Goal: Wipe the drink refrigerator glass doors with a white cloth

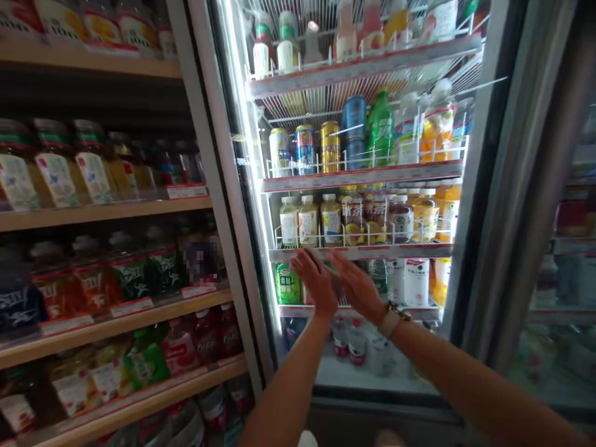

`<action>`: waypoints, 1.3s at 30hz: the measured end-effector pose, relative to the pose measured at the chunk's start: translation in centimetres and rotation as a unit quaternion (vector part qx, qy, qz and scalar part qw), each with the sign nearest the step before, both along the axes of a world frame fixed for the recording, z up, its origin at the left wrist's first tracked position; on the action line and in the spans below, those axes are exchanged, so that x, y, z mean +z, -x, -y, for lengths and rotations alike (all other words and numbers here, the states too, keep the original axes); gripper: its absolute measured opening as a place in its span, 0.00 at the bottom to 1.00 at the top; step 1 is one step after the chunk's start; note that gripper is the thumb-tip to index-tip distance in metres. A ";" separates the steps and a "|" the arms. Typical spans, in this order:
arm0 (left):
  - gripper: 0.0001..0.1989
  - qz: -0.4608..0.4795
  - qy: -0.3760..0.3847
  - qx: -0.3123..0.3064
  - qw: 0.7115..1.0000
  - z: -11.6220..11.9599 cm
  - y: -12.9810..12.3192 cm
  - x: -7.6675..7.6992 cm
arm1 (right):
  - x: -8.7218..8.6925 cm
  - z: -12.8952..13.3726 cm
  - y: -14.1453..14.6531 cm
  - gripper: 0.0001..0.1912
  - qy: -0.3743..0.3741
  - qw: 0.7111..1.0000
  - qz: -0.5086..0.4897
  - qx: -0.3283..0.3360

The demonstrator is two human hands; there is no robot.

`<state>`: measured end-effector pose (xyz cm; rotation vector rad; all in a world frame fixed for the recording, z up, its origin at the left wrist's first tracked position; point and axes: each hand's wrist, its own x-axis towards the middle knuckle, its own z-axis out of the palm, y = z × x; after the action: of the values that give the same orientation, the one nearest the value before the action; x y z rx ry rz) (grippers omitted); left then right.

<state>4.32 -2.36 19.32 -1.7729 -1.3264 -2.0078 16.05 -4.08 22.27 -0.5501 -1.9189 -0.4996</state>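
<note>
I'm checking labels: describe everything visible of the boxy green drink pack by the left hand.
The boxy green drink pack, carton-like with white lettering, stands upright at the left end of a white, red-striped shelf, near a white light strip. The bare left hand overlaps its upper right corner; contact is unclear.

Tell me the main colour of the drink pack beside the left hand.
The drink pack is green, shown in the head view.
</note>
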 end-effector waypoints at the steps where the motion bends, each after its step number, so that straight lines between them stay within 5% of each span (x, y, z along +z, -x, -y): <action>1: 0.30 0.018 0.007 -0.034 0.999 0.3 -0.4 0.2 | -0.4 0.4 0.6 0.33 0.017 0.999 0.019 0.028; 5: 0.28 0.058 0.017 -0.162 0.985 1.5 -0.1 0.7 | -1.6 0.7 2.8 0.34 0.036 0.999 0.021 -0.018; 10: 0.28 -0.002 0.046 -0.227 0.973 2.9 4.4 1.5 | -1.1 -0.5 4.5 0.38 -0.004 0.990 0.046 -0.133; 12: 0.29 -0.045 0.050 -0.201 0.977 3.2 7.3 1.8 | -0.1 -1.1 4.7 0.37 -0.030 0.985 0.085 -0.149; 15: 0.30 -0.141 0.020 -0.066 0.988 3.2 11.7 2.9 | 2.2 -2.2 4.5 0.38 -0.080 0.977 0.143 -0.136; 18: 0.30 -0.294 -0.005 0.042 0.955 1.9 15.0 4.4 | 4.9 -3.0 4.5 0.36 -0.106 0.977 0.128 -0.134; 21: 0.31 -0.384 0.003 0.066 0.921 -0.1 16.3 5.0 | 6.3 -3.1 5.0 0.33 -0.105 0.979 0.099 -0.147; 24: 0.33 -0.403 0.013 0.094 0.910 -1.8 16.4 4.0 | 4.5 -2.8 5.6 0.36 -0.103 0.977 0.131 -0.134; 30: 0.31 -0.398 -0.036 0.134 0.907 -3.0 16.5 2.1 | -4.8 -2.4 5.4 0.34 -0.112 0.965 0.214 -0.104; 33: 0.30 -0.396 -0.057 0.135 0.906 -3.1 16.6 2.1 | -7.1 -2.2 4.9 0.35 -0.130 0.955 0.252 -0.089; 36: 0.32 -0.392 -0.095 0.140 0.904 -3.2 16.6 2.1 | -5.2 -2.2 4.5 0.37 -0.134 0.947 0.283 -0.072; 39: 0.32 -0.388 -0.103 0.138 0.906 -3.4 16.6 1.9 | 0.4 -2.5 4.6 0.36 -0.124 0.960 0.228 -0.101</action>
<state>-12.25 1.00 21.25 -1.8424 -0.9729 -1.0461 11.41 -1.59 22.66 -0.4967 -2.1961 -1.0599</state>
